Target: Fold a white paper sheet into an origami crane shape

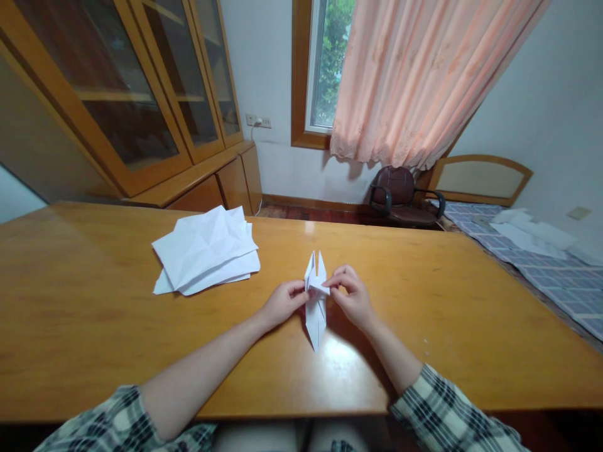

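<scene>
A folded white paper figure [316, 317] is on or just above the wooden table, with two narrow points at its far end and one pointed tip toward me. My left hand [286, 302] pinches its left edge near the middle between thumb and fingers. On the other side, my right hand [349, 295] grips a small flap at the figure's right with thumb and index finger. The other right fingers are curled. Where the fingertips press the paper, the folds are partly hidden.
A stack of creased white sheets [207, 248] lies at the left on the wooden table [424, 295]. Beyond the table stand a glass-door cabinet [188, 144], a brown armchair [398, 194] and a bed [532, 251] with white paper on it.
</scene>
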The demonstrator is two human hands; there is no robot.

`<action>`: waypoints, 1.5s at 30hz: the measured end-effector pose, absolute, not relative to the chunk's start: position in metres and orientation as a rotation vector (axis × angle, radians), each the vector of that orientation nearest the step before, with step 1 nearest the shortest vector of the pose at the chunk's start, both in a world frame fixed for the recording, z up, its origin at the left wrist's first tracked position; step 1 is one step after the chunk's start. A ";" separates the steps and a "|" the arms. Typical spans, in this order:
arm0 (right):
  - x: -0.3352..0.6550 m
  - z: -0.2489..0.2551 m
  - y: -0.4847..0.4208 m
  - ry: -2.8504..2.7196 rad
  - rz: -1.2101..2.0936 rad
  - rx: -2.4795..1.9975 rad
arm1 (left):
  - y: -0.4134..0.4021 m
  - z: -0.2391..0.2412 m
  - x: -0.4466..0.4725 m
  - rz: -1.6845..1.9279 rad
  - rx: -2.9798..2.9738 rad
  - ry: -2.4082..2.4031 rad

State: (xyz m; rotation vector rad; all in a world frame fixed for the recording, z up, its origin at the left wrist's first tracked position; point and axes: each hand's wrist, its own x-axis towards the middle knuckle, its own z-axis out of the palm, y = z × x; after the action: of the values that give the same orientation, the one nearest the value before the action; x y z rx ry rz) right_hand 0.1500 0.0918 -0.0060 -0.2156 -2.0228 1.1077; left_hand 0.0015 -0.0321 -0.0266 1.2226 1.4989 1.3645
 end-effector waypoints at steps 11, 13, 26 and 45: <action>0.159 -0.001 0.089 -2.142 0.819 -0.019 | -0.032 -0.030 0.001 1.405 1.398 1.702; 0.159 -0.002 0.090 -2.150 0.772 0.012 | -0.033 -0.029 0.002 1.419 1.394 1.709; 0.164 0.001 0.083 -2.260 0.740 -0.025 | -0.029 -0.017 0.008 1.626 1.074 1.484; 0.150 -0.003 0.082 -2.068 1.025 -0.357 | -0.033 -0.023 0.009 1.457 1.178 1.401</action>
State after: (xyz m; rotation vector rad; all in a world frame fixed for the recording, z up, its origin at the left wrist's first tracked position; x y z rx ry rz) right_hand 0.1496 0.0822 -0.0033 -0.3569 -2.0680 1.0245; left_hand 0.0085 -0.0334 -0.0229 1.1782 1.4005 1.4573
